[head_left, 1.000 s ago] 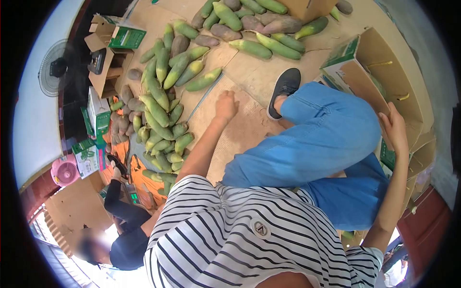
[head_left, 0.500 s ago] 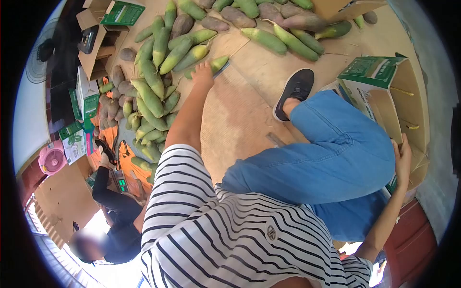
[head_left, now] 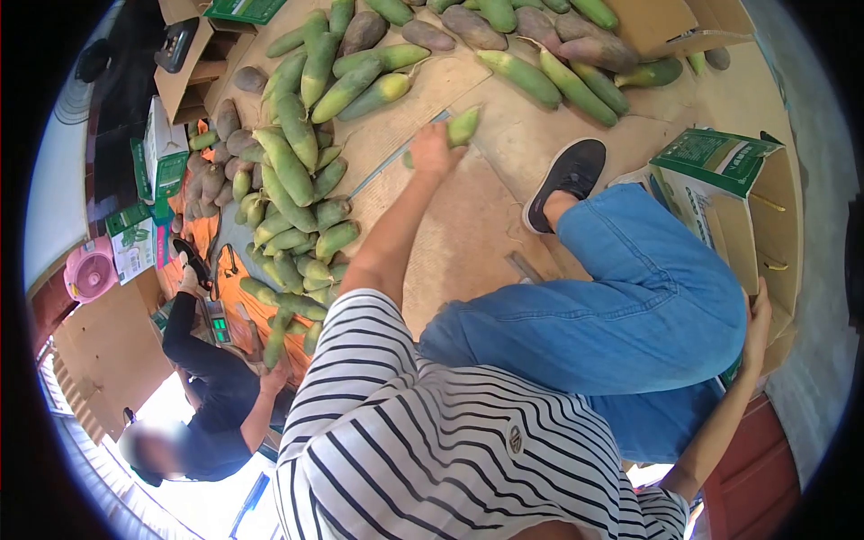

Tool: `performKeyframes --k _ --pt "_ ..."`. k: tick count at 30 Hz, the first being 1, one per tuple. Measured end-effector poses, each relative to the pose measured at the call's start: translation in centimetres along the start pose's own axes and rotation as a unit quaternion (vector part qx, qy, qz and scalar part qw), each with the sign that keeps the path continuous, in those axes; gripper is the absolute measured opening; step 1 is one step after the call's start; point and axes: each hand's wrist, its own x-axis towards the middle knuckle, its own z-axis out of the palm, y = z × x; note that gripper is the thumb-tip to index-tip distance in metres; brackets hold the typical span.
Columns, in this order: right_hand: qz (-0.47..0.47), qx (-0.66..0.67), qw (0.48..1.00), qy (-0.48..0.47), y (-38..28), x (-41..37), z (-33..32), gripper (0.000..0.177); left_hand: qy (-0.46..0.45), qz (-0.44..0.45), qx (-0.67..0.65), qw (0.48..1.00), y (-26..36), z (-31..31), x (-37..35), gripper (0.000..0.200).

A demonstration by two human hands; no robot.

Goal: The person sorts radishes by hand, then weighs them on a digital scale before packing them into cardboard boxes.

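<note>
My left hand (head_left: 435, 149) is closed around a green radish (head_left: 463, 126), its pale tip showing beyond my fingers, above the cardboard floor sheet (head_left: 423, 229). To its left lies a heap of green radishes (head_left: 286, 175), several with yellowish ends. More green radishes (head_left: 520, 79) lie at the top, mixed with purple-brown radishes (head_left: 472, 29). At the right, my right hand (head_left: 759, 324) grips the edge of a green-and-white cardboard box (head_left: 720, 166) beside my knee; some of its fingers are hidden.
A co-worker (head_left: 211, 441) in dark clothes sits at lower left, one hand at a green radish (head_left: 276, 342), near a scale with a lit green display (head_left: 219, 328). A pink fan (head_left: 90, 270) and open boxes (head_left: 184, 85) stand along the left. My shoe (head_left: 571, 180) rests on the cardboard.
My left hand has moved right, away from the heap, with the green radish in it. My right hand stays at the box. The co-worker's arm now reaches a green radish.
</note>
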Motion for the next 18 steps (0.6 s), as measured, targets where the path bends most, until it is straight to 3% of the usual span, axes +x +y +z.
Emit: performKeyframes --k 2,5,7,8,9,10,12,14,17,18 --pt "0.016 0.008 1.000 -0.020 -0.2 0.1 -0.2 0.033 0.027 0.072 -0.150 0.986 1.8 0.6 -0.8 0.058" --pt "0.041 0.002 0.999 -0.035 0.3 0.0 -0.4 0.038 0.065 0.113 -0.300 0.945 4.8 -0.6 -2.4 0.055" --pt "0.046 -0.004 0.998 -0.039 1.1 0.0 -0.6 0.041 0.179 0.123 -0.270 0.938 2.9 -3.3 -2.8 0.053" --pt "0.042 -0.005 0.998 -0.044 1.6 0.1 -0.6 0.042 0.233 0.066 -0.247 0.938 0.8 -5.2 -3.0 0.050" --pt "0.038 -0.005 0.998 -0.049 1.9 0.1 -0.5 0.043 0.342 0.015 -0.167 0.924 -2.6 -6.0 -2.9 0.046" --pt "0.037 0.019 0.998 -0.045 1.8 0.1 -0.3 0.043 0.394 -0.001 -0.041 0.918 -6.7 -7.8 -3.0 0.047" --pt "0.037 0.065 0.996 -0.037 1.7 0.0 -0.2 0.043 0.419 -0.145 0.061 0.894 -14.9 -8.8 -4.4 0.062" --pt "0.038 0.032 0.998 -0.035 1.1 0.0 -0.3 0.041 0.304 -0.338 0.102 0.885 -19.2 -10.0 -6.3 0.073" --pt "0.048 0.004 0.997 -0.052 0.7 0.1 -0.6 0.036 0.168 -0.427 -0.045 0.887 -24.2 -8.9 -7.3 0.083" --pt "0.055 -0.001 0.997 -0.059 0.6 0.1 -0.8 0.034 0.159 -0.419 -0.047 0.893 -24.1 -8.8 -7.1 0.086"
